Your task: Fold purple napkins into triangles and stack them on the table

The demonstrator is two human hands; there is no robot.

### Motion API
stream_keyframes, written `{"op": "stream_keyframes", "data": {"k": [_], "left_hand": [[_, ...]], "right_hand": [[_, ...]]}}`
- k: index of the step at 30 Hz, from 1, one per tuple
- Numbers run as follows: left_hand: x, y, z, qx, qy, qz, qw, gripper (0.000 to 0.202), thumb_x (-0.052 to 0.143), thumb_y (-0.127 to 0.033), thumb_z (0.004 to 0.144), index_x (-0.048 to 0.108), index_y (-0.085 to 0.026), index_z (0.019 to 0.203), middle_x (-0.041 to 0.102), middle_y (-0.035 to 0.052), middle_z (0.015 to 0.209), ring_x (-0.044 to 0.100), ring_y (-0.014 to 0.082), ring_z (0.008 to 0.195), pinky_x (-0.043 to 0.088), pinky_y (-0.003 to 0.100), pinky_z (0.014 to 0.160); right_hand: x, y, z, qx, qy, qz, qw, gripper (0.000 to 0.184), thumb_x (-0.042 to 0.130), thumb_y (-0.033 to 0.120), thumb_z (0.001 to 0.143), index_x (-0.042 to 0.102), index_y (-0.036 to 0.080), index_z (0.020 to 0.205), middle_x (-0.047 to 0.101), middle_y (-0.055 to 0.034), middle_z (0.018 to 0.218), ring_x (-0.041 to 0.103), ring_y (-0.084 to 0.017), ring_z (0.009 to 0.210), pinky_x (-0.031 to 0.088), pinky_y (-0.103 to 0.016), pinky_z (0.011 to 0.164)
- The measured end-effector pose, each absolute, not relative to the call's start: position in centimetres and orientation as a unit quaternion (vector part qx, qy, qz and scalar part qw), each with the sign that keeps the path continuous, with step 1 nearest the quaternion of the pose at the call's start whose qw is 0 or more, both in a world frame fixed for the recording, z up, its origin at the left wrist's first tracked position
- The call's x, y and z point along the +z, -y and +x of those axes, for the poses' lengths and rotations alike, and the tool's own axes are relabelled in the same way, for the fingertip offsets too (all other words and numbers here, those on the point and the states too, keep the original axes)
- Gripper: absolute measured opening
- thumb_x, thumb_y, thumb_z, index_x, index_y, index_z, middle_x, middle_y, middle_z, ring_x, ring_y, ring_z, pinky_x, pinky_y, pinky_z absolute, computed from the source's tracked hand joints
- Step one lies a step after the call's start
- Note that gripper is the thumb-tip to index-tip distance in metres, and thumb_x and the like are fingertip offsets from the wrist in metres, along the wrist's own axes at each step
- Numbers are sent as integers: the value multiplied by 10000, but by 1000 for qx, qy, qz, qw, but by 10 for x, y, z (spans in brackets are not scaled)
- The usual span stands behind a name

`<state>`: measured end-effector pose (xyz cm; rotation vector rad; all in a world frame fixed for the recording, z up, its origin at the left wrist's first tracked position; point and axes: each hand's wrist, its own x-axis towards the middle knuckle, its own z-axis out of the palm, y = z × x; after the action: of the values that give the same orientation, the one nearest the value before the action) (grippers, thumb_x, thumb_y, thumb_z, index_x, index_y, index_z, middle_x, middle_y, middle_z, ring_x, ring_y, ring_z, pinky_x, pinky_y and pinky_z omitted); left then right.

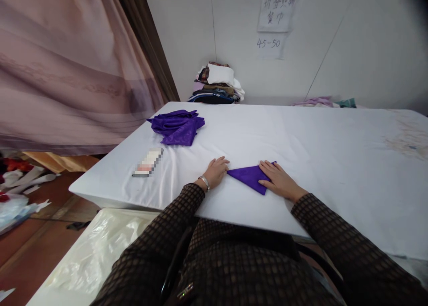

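Observation:
A purple cloth napkin (249, 177), folded into a triangle, lies on the white tablecloth (317, 145) near the front edge. My right hand (278, 179) rests flat on the napkin's right side, fingers stretched out. My left hand (216, 171), with a silver bracelet at the wrist, lies on the tablecloth with its fingers loosely curled, the fingertips just touching the napkin's left tip. Neither hand grips anything.
A pile of purple napkins (177, 126) sits at the table's far left, and a small blurred-out object (148, 162) lies in front of it. Stacked fabrics (217, 84) stand against the back wall. A plastic-covered surface (96, 248) and a curtain (67, 65) are at my left.

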<state>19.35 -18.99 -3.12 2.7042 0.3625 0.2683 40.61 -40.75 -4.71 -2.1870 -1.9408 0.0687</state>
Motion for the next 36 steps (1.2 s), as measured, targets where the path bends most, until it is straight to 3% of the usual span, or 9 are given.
{"op": "stream_keyframes", "data": {"k": [12,18,21,24,29,36], "left_hand": [[-35,198,192,106,-125,978,130,290,372,-51,822,605,-191,923,582,71,1232,331,227,1347,237,498,1111],[-33,189,186,151,-217,956,124,310,419,-22,753,625,-192,912,601,65,1220,404,244,1296,291,490,1082],[-25,207,194,182,-204,952,139,348,428,-91,807,589,-192,1099,574,73,1274,398,232,1300,295,471,1081],[-21,243,210,156,-131,969,140,369,415,-288,903,506,-201,1251,507,81,1363,353,232,1331,238,477,1108],[-34,282,227,87,-78,990,82,709,372,-619,863,369,-136,1381,336,149,1478,233,286,1387,168,486,1131],[-42,280,216,55,-114,989,72,788,348,-658,848,346,-96,1400,309,166,1487,236,290,1387,172,459,1135]], "right_hand": [[-46,407,405,24,661,-743,100,699,281,602,912,283,159,1453,300,-106,1496,223,-256,1389,192,-475,1128],[-49,407,406,25,660,-742,113,693,290,601,909,263,185,1463,304,-99,1496,220,-258,1390,199,-484,1124],[-50,407,406,24,659,-743,115,691,296,599,908,272,184,1460,310,-104,1492,227,-261,1387,200,-486,1120],[-50,407,406,16,659,-743,116,688,298,593,909,275,179,1459,322,-114,1485,245,-264,1381,203,-489,1116],[-50,407,406,8,663,-740,116,685,310,578,909,253,184,1467,335,-112,1481,255,-269,1377,207,-495,1110],[-48,406,405,16,667,-736,117,686,292,595,908,315,165,1442,336,-116,1480,259,-263,1376,216,-488,1108]]}}
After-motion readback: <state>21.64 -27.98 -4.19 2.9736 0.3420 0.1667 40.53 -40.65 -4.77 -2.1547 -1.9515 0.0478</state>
